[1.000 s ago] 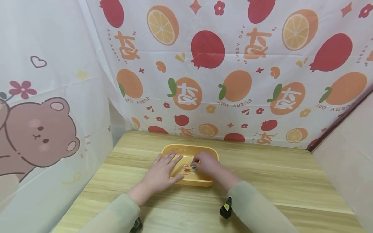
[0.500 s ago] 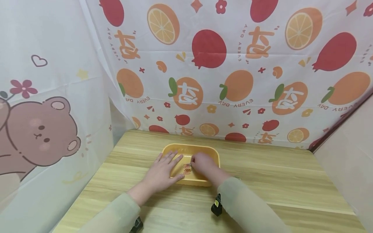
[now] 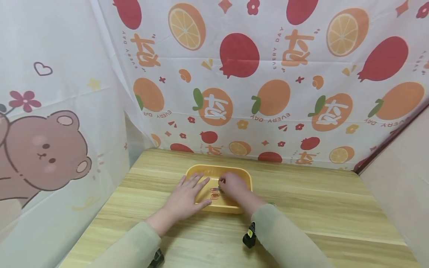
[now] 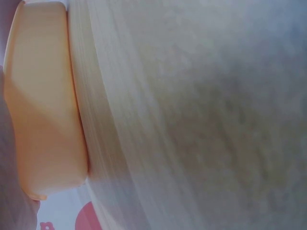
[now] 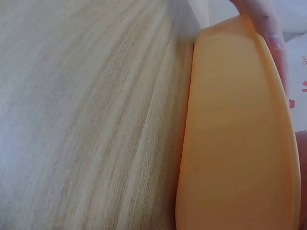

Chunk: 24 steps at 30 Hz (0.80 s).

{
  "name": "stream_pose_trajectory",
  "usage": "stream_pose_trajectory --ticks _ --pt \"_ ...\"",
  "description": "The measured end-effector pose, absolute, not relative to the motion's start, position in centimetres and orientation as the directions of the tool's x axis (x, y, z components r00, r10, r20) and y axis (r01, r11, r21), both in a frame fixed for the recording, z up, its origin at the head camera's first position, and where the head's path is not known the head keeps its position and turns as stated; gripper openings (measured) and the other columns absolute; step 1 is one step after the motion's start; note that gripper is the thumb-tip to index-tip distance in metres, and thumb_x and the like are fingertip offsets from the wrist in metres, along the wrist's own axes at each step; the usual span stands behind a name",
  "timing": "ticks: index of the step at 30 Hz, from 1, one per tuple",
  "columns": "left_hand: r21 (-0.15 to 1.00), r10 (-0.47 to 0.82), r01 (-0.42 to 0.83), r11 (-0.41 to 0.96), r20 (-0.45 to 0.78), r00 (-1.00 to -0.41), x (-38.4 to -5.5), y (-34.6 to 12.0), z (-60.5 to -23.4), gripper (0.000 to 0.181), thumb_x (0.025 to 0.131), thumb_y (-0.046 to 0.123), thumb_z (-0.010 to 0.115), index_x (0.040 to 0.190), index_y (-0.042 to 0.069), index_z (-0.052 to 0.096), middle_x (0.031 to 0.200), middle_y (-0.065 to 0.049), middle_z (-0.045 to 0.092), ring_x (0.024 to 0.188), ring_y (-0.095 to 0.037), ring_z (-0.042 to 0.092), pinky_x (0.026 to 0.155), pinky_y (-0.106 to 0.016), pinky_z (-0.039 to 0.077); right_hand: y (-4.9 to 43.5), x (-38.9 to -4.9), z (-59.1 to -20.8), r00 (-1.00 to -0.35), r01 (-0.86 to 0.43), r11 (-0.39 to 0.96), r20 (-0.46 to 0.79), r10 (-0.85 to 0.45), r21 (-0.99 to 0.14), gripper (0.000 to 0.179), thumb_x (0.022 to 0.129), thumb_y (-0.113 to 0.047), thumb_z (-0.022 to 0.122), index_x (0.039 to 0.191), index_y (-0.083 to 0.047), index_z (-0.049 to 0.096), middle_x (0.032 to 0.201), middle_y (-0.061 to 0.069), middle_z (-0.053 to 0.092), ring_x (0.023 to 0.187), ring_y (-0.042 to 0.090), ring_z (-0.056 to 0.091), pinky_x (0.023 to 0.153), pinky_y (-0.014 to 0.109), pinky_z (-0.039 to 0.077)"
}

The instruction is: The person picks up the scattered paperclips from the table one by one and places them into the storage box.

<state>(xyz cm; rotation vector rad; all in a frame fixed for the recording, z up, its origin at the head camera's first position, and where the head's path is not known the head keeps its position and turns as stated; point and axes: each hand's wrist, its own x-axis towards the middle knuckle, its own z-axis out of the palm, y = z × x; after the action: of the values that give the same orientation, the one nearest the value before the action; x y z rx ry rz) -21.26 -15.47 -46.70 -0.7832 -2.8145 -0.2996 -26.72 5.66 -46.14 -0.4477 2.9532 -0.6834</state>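
Note:
A shallow orange-yellow plastic tray [image 3: 214,209] stands on the wooden table, and several small paper clips [image 3: 214,194], mostly red, lie in its middle. My left hand [image 3: 182,199] rests over the tray's left side, fingers spread and the thumb near the front rim. Inside the tray, my right hand [image 3: 234,186] bends its fingers just above and right of the clips. Whether a clip is pinched between those fingertips is too small to see. Both wrist views show mainly the outer wall of the tray [image 4: 45,105], and the fingers of the left hand [image 5: 268,28] hang over its rim in the right wrist view.
The wooden table [image 3: 301,208] spreads around the tray on all sides. Behind it hangs a fruit-print cloth [image 3: 241,104], and a bear-print cloth [image 3: 50,156] hangs on the left. A dark wrist strap [image 3: 249,236] shows at the right sleeve.
My right hand moved left within the tray toward the red clips, then slightly back and up, uncovering a bluish clip beside them. My left hand has stayed in place.

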Motion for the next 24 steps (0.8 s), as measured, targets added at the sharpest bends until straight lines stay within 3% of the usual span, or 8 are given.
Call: stream_pose_trajectory --ticks 10,18,24 --pt "0.155 0.482 0.524 0.837 0.244 -0.842 -21.2 -15.6 -46.6 0.077 0.09 0.065 0.058 0.153 0.022 0.042 0.159 -0.007 0.034 0.146 -0.031 0.029 0.12 -0.057 0.014 6.1 -26.1 -45.2 -0.968 -0.211 0.812 0.001 -0.25 -0.544 0.019 0.097 -0.027 0.065 0.108 -0.017 0.075 0.094 -0.004 0.066 0.085 0.014 0.059 0.077 0.036 0.052" --pt "0.164 0.477 0.524 0.836 0.254 -0.841 -21.2 -15.5 -46.8 0.077 0.09 0.064 0.058 0.153 0.022 0.042 0.159 -0.007 0.035 0.146 -0.031 0.03 0.119 -0.057 0.014 6.7 -25.3 -44.6 -0.973 -0.222 0.769 0.084 -0.216 -0.6 0.023 0.096 -0.03 0.066 0.112 -0.017 0.075 0.099 -0.003 0.068 0.078 0.012 0.057 0.068 0.031 0.05" --pt "0.164 0.478 0.521 0.838 0.244 -0.844 -21.1 -15.4 -46.7 0.077 0.09 0.065 0.057 0.153 0.023 0.04 0.159 -0.007 0.034 0.146 -0.031 0.029 0.12 -0.056 0.012 7.8 -24.2 -43.8 -0.972 -0.236 0.743 0.159 -0.174 -0.626 0.025 0.096 -0.03 0.067 0.113 -0.015 0.075 0.094 -0.004 0.067 0.077 0.012 0.056 0.065 0.029 0.049"
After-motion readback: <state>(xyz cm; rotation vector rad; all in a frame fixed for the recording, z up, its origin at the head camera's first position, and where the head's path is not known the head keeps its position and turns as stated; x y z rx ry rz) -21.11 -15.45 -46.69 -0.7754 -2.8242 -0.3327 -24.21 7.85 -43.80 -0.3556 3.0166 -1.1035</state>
